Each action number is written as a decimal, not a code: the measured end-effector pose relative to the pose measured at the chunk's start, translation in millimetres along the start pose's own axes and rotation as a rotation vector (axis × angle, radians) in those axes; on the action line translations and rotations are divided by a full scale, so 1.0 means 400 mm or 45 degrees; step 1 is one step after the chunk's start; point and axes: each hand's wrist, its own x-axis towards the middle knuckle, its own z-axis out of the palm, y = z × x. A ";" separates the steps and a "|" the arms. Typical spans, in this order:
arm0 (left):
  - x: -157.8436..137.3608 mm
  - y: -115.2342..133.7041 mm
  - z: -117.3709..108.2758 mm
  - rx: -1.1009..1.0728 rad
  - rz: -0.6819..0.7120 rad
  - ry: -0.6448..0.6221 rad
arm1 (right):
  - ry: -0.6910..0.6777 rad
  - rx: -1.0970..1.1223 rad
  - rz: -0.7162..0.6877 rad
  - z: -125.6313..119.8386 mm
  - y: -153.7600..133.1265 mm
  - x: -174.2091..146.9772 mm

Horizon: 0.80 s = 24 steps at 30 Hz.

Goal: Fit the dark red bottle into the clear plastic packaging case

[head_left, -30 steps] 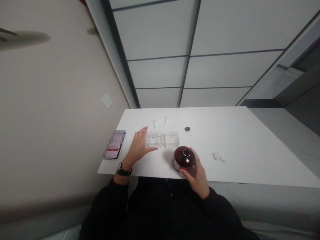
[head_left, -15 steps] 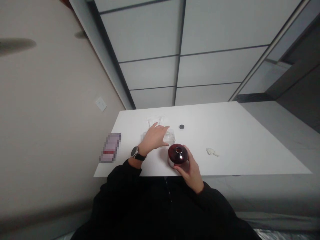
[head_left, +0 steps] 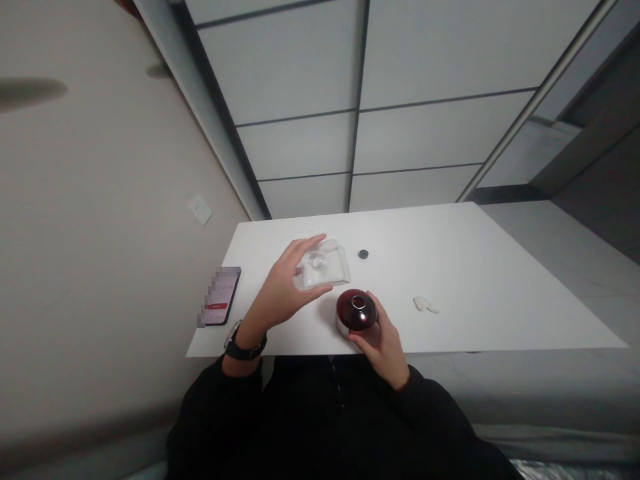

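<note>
My left hand (head_left: 287,283), with a black-strapped watch on its wrist, spans a clear plastic box (head_left: 333,270) between thumb and fingers. The box is see-through, with a round shape visible in it, and its lower left part is behind the hand. Close to the table's front edge, my right hand (head_left: 385,340) is curled around the right side of a round jar (head_left: 356,312). This jar has a glossy dark red domed top with a ringed hole at its centre and a paler body below. It stands upright, apart from the box.
On the white table (head_left: 480,273) a small dark disc (head_left: 363,254) lies behind the jar. A crumpled whitish scrap (head_left: 425,305) is to the right. A phone (head_left: 223,297) with a lit screen lies at the left edge, near the wall (head_left: 100,267). White panels (head_left: 415,140) rise behind the table.
My left hand has drawn back to the left and turned, with its fingers now around the clear box, which shows more fully and sits differently. The right hand and jar have stayed put.
</note>
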 end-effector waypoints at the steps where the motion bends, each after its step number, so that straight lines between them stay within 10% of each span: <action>1: -0.023 0.005 -0.008 -0.078 -0.063 0.018 | 0.001 0.003 -0.001 0.000 -0.001 0.001; 10: -0.199 -0.041 -0.012 -0.413 -0.392 0.179 | -0.054 0.028 0.056 0.008 -0.012 0.006; 24: -0.271 -0.069 0.038 -0.513 -0.475 0.160 | -0.261 0.047 -0.005 0.006 -0.018 0.045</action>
